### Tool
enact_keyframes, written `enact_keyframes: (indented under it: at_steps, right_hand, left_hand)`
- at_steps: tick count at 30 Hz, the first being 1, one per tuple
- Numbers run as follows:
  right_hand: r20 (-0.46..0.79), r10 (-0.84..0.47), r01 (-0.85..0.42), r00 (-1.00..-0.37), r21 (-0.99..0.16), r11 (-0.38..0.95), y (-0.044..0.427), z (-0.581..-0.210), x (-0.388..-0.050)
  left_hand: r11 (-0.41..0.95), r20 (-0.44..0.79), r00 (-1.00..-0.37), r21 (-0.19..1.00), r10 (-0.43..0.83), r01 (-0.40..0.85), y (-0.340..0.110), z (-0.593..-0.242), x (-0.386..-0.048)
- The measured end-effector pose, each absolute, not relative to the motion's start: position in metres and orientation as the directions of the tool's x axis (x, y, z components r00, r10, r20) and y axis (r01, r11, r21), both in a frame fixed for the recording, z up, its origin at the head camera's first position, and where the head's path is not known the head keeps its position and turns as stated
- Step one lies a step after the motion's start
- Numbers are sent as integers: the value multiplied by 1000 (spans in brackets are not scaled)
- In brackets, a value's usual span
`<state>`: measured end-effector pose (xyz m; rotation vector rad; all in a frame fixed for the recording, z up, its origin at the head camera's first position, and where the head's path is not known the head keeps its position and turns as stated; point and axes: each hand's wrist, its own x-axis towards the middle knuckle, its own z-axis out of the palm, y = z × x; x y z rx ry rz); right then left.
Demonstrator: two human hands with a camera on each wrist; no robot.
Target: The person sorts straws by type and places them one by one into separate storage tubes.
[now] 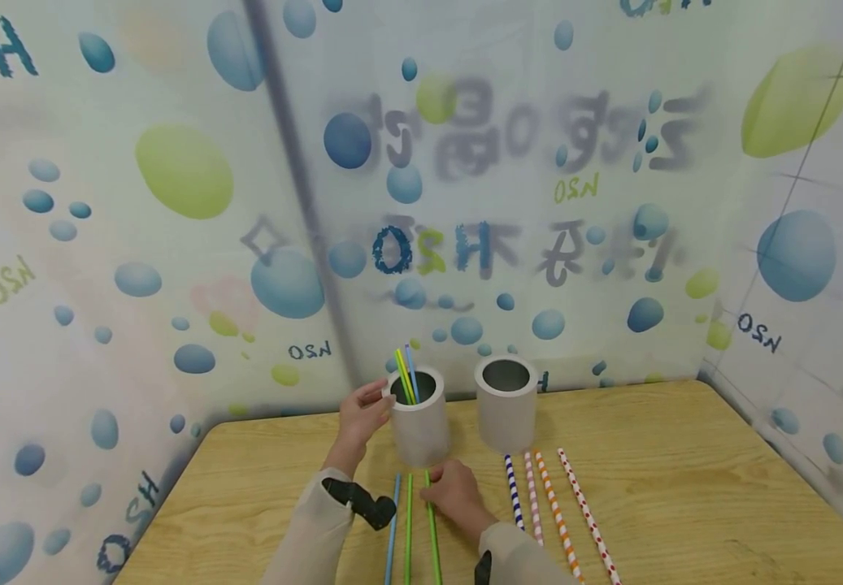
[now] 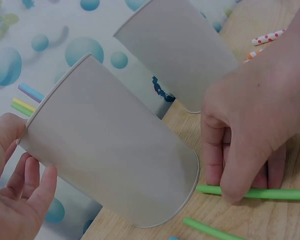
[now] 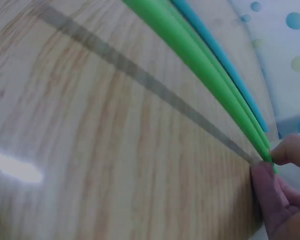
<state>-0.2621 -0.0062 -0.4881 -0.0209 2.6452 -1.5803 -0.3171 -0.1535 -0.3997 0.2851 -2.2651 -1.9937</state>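
My left hand (image 1: 362, 418) holds the rim of a grey-white cup (image 1: 421, 431), its fingertips at the left edge. Inside that cup lean a yellow-green straw pair (image 1: 406, 375) and a blue-purple straw (image 1: 412, 372). My right hand (image 1: 458, 497) pinches the far end of a green straw (image 1: 433, 540) between thumb and fingers, just in front of the cup. In the right wrist view this green straw (image 3: 200, 67) slants above the tabletop, casting a shadow. Left of it lie another green straw (image 1: 409, 528) and a blue straw (image 1: 393, 528).
A second grey-white cup (image 1: 506, 418) stands to the right, its dark interior showing. In front of it lie patterned straws: blue-striped (image 1: 514, 491), pink-striped (image 1: 533, 500), orange-striped (image 1: 556, 512) and red-dotted (image 1: 588, 512). A patterned curtain (image 1: 465, 187) hangs behind the wooden table (image 1: 714, 479).
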Motion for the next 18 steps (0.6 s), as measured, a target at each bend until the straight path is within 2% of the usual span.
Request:
enact_keyframes:
  at_steps: [6,18]
  right_hand:
    - [-114,-72,85,-991,-942,325,-1,-491,-264]
    - [-194,-116,172,-974,-969,178,9,-489,-270]
  left_hand:
    - [116,-50,-975,990,-215,-76,-154,-401,-318]
    - [109,-49,-977,991,-209,-73,-155,-402,-320]
